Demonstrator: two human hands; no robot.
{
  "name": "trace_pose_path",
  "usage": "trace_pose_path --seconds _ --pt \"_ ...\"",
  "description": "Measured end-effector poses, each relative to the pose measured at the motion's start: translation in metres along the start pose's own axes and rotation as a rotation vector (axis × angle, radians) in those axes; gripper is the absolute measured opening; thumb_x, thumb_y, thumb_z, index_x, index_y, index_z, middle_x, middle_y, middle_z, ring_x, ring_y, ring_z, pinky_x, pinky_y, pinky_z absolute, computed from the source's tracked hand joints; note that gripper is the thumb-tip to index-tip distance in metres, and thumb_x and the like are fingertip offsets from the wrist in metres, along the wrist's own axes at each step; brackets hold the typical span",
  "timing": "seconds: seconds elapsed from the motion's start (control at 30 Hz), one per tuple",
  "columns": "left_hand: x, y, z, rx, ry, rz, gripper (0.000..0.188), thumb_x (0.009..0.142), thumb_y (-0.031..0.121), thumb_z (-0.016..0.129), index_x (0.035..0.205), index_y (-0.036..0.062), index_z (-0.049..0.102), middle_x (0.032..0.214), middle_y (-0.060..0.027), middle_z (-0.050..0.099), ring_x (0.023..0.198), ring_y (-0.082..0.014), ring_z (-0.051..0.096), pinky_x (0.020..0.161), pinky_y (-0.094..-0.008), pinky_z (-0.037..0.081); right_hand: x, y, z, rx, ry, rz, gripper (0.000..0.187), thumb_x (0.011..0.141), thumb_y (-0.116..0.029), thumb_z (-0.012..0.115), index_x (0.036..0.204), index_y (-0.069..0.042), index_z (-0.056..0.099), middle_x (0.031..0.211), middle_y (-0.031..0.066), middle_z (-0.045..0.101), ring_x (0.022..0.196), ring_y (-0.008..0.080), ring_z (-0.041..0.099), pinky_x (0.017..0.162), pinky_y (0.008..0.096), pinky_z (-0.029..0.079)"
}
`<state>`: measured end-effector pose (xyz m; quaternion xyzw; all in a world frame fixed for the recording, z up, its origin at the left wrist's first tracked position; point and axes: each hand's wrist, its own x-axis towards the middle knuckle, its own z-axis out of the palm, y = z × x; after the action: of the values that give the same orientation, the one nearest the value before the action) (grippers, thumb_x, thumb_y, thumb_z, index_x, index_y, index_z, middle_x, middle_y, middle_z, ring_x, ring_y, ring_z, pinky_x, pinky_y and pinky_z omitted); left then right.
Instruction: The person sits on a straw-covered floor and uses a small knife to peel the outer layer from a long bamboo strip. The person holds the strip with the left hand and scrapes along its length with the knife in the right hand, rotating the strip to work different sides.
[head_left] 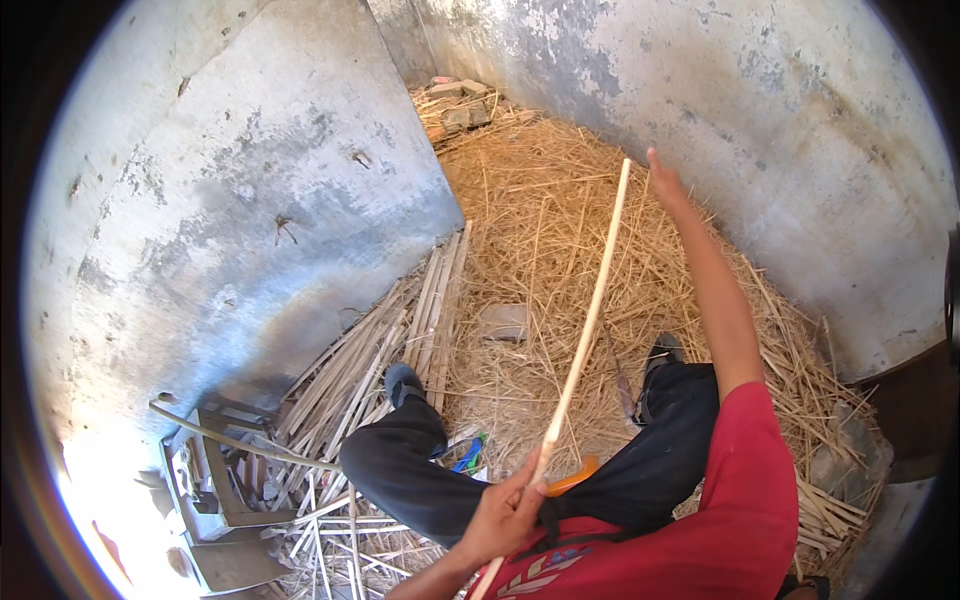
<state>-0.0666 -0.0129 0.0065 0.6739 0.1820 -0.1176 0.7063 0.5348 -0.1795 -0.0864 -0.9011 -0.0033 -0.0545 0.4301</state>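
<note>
A long pale split-bamboo strip (593,310) runs from my lap up and away across the floor, tilted slightly right. My left hand (503,515) grips it near its lower end, close to my waist. My right arm is stretched far forward, and my right hand (665,182) is beside the strip's far tip, apart from it. A finger of that hand points outward and nothing shows in it. Between my legs, an orange curved thing (574,475) lies by my thigh, partly hidden. A thin dark tool-like thing (624,392) rests near my right foot.
Bamboo shavings (560,210) cover the floor ahead. A bundle of strips (430,310) lies left of my left foot. Beyond it stand a wooden frame (215,470) and a thin stick (240,442). Stained walls (260,180) close in both sides; bricks (465,105) sit far back.
</note>
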Motion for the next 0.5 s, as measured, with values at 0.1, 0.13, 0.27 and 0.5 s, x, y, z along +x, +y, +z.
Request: trace_pose_path --seconds 0.1,0.13,0.27,0.5 --pt "0.02 0.003 -0.023 0.141 0.105 0.006 0.051 0.099 0.013 0.049 0.148 0.008 0.032 0.065 0.009 0.042 0.054 0.0012 0.037 0.047 -0.0162 0.031 -0.122 -0.056 0.013 0.457 -0.457 0.144 0.06 0.089 -0.062 0.051 0.075 -0.004 0.057 0.05 -0.0043 0.037 0.037 0.0083 0.031 0.036 0.0237 0.027" --pt "0.036 0.005 -0.03 0.244 0.097 0.096 0.051 0.1 0.014 0.048 0.148 0.0087 0.032 0.064 0.0087 0.042 0.053 0.0007 0.038 0.046 -0.0171 0.032 -0.138 -0.056 0.001 0.5 -0.505 0.124 0.055 0.089 -0.059 0.054 0.078 -0.005 0.056 0.049 -0.006 0.032 0.037 0.0059 0.026 0.034 0.0213 0.023" --pt "0.08 0.019 -0.042 0.114 0.004 0.136 0.051 0.1 0.015 0.048 0.147 0.0088 0.032 0.062 0.0081 0.041 0.051 -0.0003 0.039 0.045 -0.0192 0.034 -0.171 -0.084 -0.022 0.744 -0.615 0.021 0.04 0.091 -0.047 0.059 0.081 -0.008 0.058 0.05 -0.0071 0.034 0.037 0.0047 0.026 0.036 0.0226 0.024" --pt "0.135 0.033 -0.051 0.223 -0.107 0.201 0.051 0.1 0.017 0.049 0.147 0.0063 0.031 0.061 0.006 0.042 0.049 -0.0023 0.042 0.046 -0.0204 0.037 -0.156 -0.089 -0.028 0.727 -0.334 0.037 0.027 0.087 -0.027 0.07 0.075 -0.011 0.051 0.05 -0.0074 0.036 0.036 0.0041 0.028 0.035 0.0238 0.022"
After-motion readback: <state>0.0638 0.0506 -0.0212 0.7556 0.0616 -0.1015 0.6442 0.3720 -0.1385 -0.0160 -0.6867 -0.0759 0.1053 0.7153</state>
